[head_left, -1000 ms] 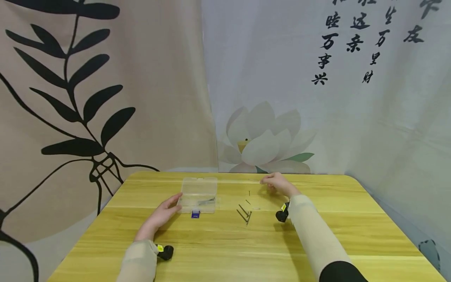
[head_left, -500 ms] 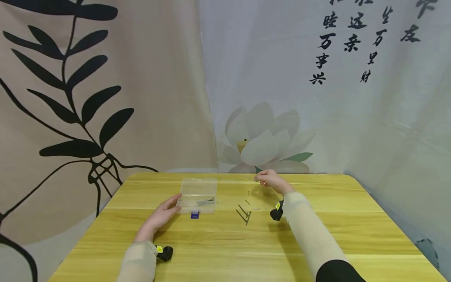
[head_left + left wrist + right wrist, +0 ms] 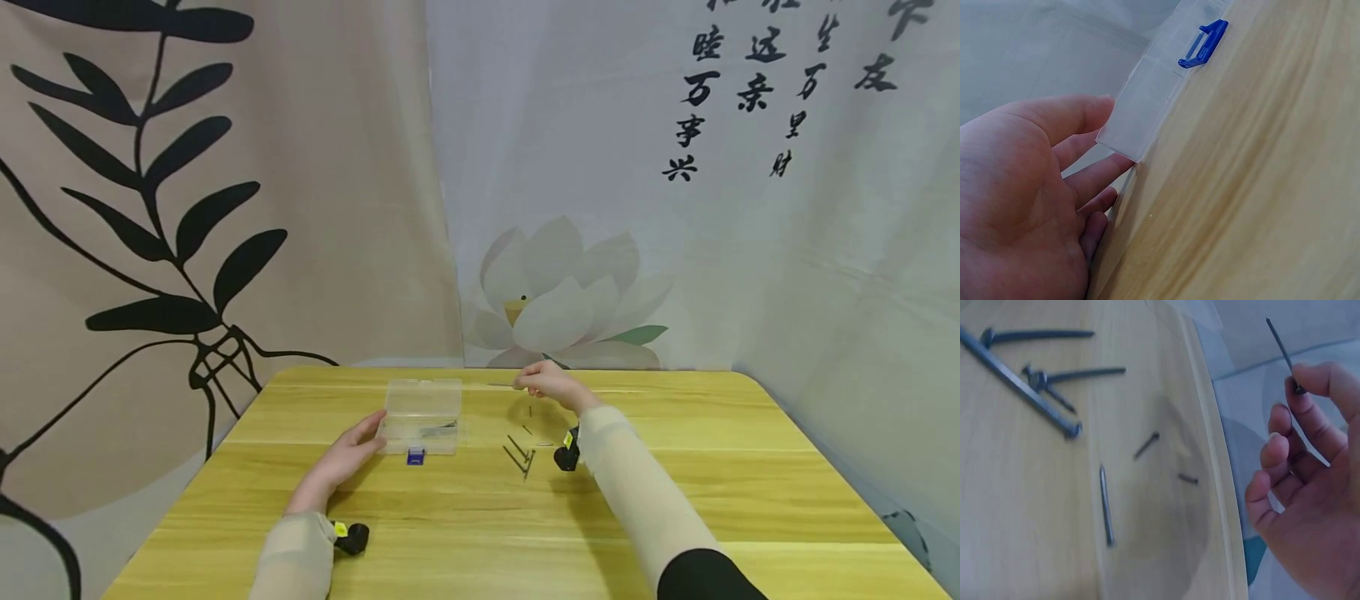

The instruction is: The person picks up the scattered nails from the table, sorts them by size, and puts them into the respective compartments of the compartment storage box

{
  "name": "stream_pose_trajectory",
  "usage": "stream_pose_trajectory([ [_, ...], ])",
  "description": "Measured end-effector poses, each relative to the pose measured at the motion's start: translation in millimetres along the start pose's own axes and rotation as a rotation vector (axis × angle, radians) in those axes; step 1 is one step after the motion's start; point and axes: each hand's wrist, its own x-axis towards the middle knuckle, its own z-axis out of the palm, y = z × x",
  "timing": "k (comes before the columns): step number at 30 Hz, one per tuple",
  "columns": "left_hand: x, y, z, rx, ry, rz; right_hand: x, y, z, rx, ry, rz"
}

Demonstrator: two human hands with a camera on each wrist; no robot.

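A clear plastic box (image 3: 423, 397) with a blue latch (image 3: 416, 457) lies with its lid raised on the wooden table. Several thin dark pieces (image 3: 440, 430) show inside it. My left hand (image 3: 352, 450) holds its left end, thumb at the rim and fingers at the side and lower corner; the left wrist view shows the box end (image 3: 1138, 115) close. My right hand (image 3: 551, 385), over the far part of the table, pinches a dark nail (image 3: 1280, 347) near its head between thumb and forefinger. The nail's pointed end sticks out to the left, towards the box. The other right fingers curl loosely.
Between the hands lie several loose nails: long thick ones (image 3: 1019, 381) nearer me, a slim one (image 3: 1106, 506), and two short ones, one (image 3: 1146, 445) beside the other (image 3: 1188, 479). Behind the far table edge hangs a printed cloth (image 3: 577, 167).
My right hand has moved left along the far side of the table with the nail, nearer the box. My left hand and the box have stayed put.
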Motion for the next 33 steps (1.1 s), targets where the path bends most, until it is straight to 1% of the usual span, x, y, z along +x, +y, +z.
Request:
stream_pose_trajectory([
  [8,-0.5,-1.3,-1.9,0.013,0.003,-0.002,12,-17,23,-0.055,-0.045,-0.048],
  [12,-0.6,-1.3,-1.8,0.002,0.004,-0.003,16,-25,36,-0.078,-0.055,-0.061],
  [17,-1.7,-0.2,-1.3,-0.007,0.007,-0.006,20,-33,52,-0.120,-0.071,-0.117],
  [24,0.2,-0.2,0.4,-0.007,0.013,-0.010,22,-39,72,-0.181,-0.054,-0.160],
  [27,1.2,-0.8,0.2,-0.006,0.012,-0.009,25,-39,78,-0.206,-0.060,-0.176],
  [33,0.1,-1.6,-0.1,-0.007,0.016,-0.006,27,-40,88,-0.248,-0.051,-0.170],
])
